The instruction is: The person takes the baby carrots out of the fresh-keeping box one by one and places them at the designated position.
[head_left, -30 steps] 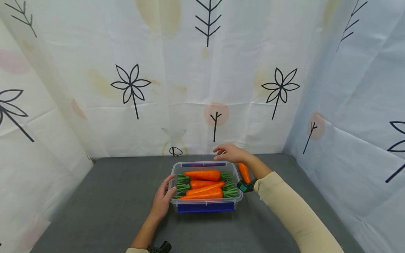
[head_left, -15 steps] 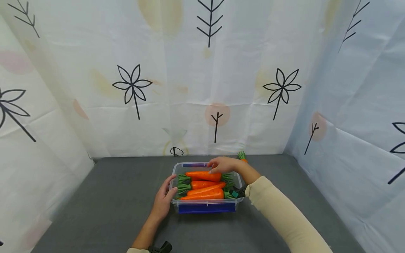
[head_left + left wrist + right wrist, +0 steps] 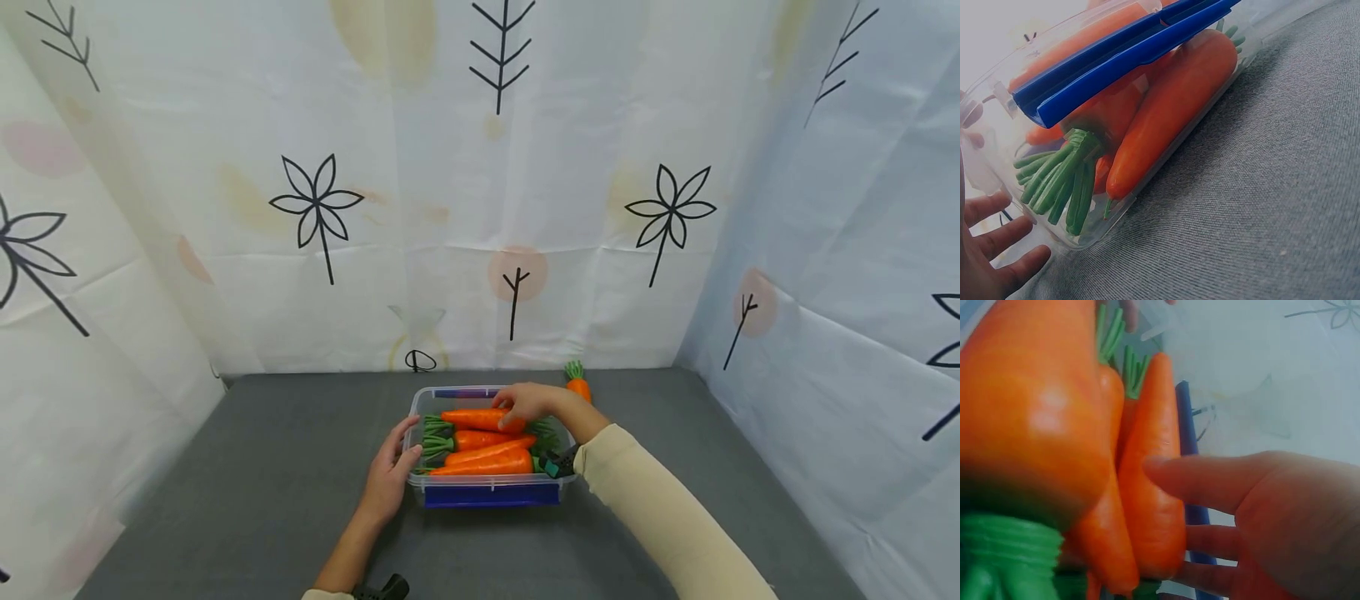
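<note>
A clear plastic box [image 3: 417,482] with blue latches holds several orange carrots with green tops. My left hand [image 3: 392,462] rests along the box's left side, thumb near the rim; in the left wrist view its fingers are spread and fairly straight beside the wall. My right hand [image 3: 528,403] reaches into the box from the right and grips the back carrot [image 3: 471,418]. The right wrist view has its thumb on that carrot [image 3: 1159,487], with the other fingers on the far side, partly hidden. Nearer carrots [image 3: 487,462] lie stacked in front.
One more carrot [image 3: 579,388] lies on the grey table [image 3: 300,467] behind the right forearm, partly hidden by it. A white patterned cloth [image 3: 450,167] hangs along the back and both sides.
My right hand has come down from above the box's back right corner onto the back carrot and now grips it. The left hand stays at the box.
</note>
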`<action>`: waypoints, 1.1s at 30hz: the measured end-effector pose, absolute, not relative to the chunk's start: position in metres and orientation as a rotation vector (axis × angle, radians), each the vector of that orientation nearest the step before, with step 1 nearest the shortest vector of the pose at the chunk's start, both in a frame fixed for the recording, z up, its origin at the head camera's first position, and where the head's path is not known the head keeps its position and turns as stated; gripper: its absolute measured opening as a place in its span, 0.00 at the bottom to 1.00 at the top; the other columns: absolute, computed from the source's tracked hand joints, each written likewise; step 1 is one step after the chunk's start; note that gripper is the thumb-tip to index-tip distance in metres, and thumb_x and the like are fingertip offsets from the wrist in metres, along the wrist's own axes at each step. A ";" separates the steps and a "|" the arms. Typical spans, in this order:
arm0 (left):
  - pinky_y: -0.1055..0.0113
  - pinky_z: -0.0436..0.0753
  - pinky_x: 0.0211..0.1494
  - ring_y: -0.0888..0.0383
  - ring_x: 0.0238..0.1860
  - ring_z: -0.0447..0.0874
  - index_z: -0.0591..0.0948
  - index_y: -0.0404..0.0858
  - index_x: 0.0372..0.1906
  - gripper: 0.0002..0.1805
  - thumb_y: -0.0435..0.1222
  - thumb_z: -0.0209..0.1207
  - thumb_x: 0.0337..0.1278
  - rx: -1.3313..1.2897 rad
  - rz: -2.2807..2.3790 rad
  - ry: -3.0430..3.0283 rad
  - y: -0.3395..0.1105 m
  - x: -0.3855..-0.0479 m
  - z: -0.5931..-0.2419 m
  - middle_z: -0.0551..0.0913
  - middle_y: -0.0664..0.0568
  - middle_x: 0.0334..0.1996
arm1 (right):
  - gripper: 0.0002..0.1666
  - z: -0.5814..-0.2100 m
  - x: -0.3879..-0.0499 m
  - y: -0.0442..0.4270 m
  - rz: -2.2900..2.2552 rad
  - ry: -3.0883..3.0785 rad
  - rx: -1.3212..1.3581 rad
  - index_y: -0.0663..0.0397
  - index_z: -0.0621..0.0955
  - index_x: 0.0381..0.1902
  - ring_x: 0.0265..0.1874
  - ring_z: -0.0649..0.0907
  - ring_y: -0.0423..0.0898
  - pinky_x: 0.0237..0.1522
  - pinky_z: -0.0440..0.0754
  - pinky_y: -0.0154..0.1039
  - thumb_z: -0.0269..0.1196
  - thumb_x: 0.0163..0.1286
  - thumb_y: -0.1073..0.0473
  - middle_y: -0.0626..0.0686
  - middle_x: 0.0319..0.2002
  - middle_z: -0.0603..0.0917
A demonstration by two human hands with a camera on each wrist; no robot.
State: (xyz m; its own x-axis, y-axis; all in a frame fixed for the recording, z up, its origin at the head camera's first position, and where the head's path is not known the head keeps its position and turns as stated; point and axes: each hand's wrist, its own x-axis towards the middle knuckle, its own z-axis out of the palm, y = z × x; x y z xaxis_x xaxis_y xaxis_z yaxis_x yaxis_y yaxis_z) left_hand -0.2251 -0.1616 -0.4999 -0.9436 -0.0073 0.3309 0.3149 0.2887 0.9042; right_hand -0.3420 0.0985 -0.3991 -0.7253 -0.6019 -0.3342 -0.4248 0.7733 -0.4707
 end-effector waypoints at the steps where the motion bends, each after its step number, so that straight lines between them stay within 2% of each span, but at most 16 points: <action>1: 0.41 0.66 0.61 0.43 0.57 0.74 0.70 0.45 0.69 0.24 0.39 0.52 0.70 -0.280 -1.703 -2.292 -0.162 -0.225 -0.500 0.69 0.42 0.67 | 0.24 -0.400 -0.341 0.098 -0.494 2.505 -0.772 0.55 0.78 0.59 0.57 0.76 0.55 0.58 0.72 0.50 0.65 0.67 0.57 0.57 0.56 0.79; 13: 0.42 0.67 0.60 0.43 0.57 0.74 0.70 0.44 0.68 0.24 0.38 0.52 0.70 -0.287 -1.696 -2.297 -0.162 -0.228 -0.503 0.69 0.42 0.67 | 0.19 -0.403 -0.337 0.096 -0.361 2.634 -0.815 0.50 0.81 0.52 0.48 0.79 0.50 0.51 0.77 0.46 0.68 0.62 0.63 0.52 0.47 0.82; 23: 0.37 0.64 0.62 0.37 0.60 0.71 0.69 0.43 0.69 0.24 0.37 0.52 0.69 -0.276 -1.689 -2.299 -0.162 -0.227 -0.502 0.67 0.41 0.68 | 0.23 -0.390 -0.328 0.105 -0.555 2.682 -0.899 0.53 0.76 0.59 0.50 0.79 0.51 0.52 0.76 0.47 0.65 0.67 0.60 0.54 0.50 0.80; 29: 0.37 0.64 0.61 0.37 0.59 0.72 0.70 0.43 0.68 0.24 0.36 0.52 0.69 -0.268 -1.684 -2.290 -0.162 -0.227 -0.502 0.68 0.41 0.68 | 0.24 -0.379 -0.322 0.116 -0.795 2.745 -0.967 0.55 0.75 0.61 0.47 0.80 0.51 0.47 0.79 0.46 0.64 0.68 0.59 0.55 0.51 0.80; 33: 0.37 0.63 0.62 0.37 0.60 0.71 0.70 0.43 0.68 0.24 0.36 0.52 0.69 -0.260 -1.685 -2.295 -0.161 -0.228 -0.503 0.68 0.41 0.68 | 0.26 -0.376 -0.321 0.128 -0.921 2.810 -0.942 0.55 0.75 0.62 0.49 0.79 0.52 0.49 0.78 0.48 0.65 0.68 0.58 0.55 0.53 0.80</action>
State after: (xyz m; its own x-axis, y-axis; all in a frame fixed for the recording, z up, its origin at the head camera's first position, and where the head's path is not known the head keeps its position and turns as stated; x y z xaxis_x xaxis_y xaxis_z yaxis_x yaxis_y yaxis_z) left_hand -0.2278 -0.1614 -0.5026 -0.9440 -0.0214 0.3293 0.3078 0.3027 0.9020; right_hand -0.3210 0.1279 -0.3756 -0.8151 -0.5606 0.1460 -0.5383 0.6397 -0.5487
